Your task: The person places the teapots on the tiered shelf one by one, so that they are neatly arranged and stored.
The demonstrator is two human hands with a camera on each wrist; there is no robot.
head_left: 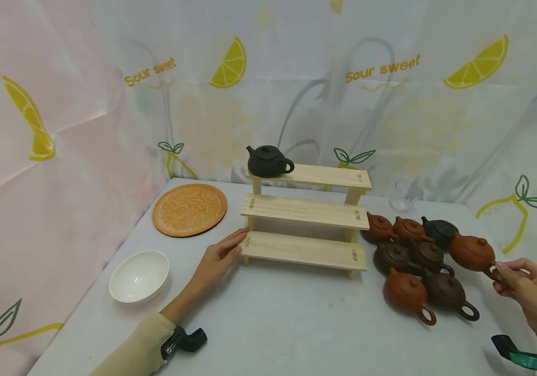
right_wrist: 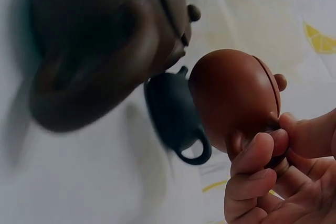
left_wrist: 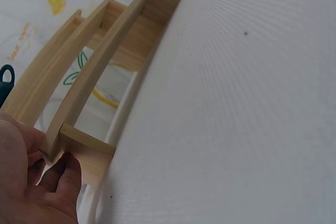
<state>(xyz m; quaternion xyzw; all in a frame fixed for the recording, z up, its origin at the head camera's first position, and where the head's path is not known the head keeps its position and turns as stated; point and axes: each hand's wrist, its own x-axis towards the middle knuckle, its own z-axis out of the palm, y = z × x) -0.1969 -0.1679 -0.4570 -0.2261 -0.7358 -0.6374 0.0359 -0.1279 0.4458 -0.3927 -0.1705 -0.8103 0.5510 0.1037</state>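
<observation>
Looking at the right hand point(head_left: 526, 287) first: the reddish-brown teapot point(head_left: 472, 252) is right off its fingertips, on the hand's left, handle toward the person and spout seemingly aimed away and leftward. So the pot's long axis, spout to handle, slants back-left to front-right. It's beside the dark green teapot point(head_left: 439, 232) and looks lifted in the wrist view, but I can't swear how far.

The wooden stand point(head_left: 303, 248) is farther left, shelves running side to side, with the other teapots point(head_left: 406, 290) bunched between it and that hand. Right hand's clearly the nearer one to the pot; the left hand point(head_left: 218, 261) is way over past the stand.

Grip-wise, the right thumb and fingers are clamped together on the handle, no gap. Left hand pinches the left end of the bottom shelf. Black teapot point(head_left: 266, 161) sits on the top shelf's left end, handle pointing right.
</observation>
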